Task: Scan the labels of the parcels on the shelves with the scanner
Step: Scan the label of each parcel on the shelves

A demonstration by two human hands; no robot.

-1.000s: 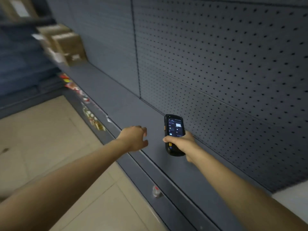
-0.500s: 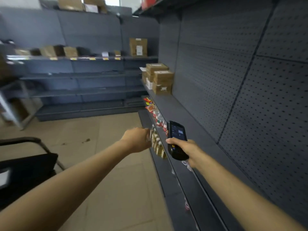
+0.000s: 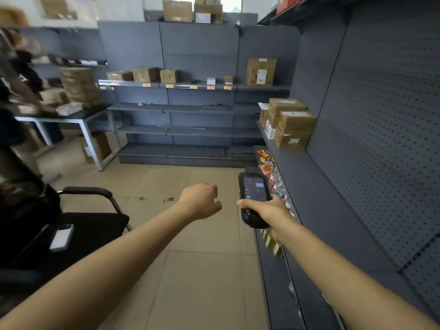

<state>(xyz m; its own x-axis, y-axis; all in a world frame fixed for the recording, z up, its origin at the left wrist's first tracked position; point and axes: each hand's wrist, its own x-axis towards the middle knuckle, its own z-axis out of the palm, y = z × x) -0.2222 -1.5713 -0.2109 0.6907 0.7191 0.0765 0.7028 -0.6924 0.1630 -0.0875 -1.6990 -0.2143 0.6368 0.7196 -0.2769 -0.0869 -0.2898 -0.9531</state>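
Observation:
My right hand (image 3: 266, 209) grips a black handheld scanner (image 3: 252, 195), its lit screen facing up, held over the front edge of the grey shelf (image 3: 316, 198) on the right. My left hand (image 3: 202, 201) hangs in the air to the left of the scanner with fingers loosely curled, holding nothing. A stack of brown cardboard parcels (image 3: 289, 123) with white labels sits at the far end of that shelf, well beyond the scanner. More parcels (image 3: 145, 75) and a tall labelled box (image 3: 261, 71) stand on the back wall shelf.
Snack packets (image 3: 266, 160) and small bottles line the lower shelf edge on the right. A black chair (image 3: 78, 232) with a white phone (image 3: 62, 238) on its seat stands at the left. A metal table (image 3: 81, 117) with boxes is at far left. A tiled floor lies between.
The view has swung left from the pegboard and bare shelf to the aisle and back wall. Both hands keep their pose, the right still gripping the scanner.

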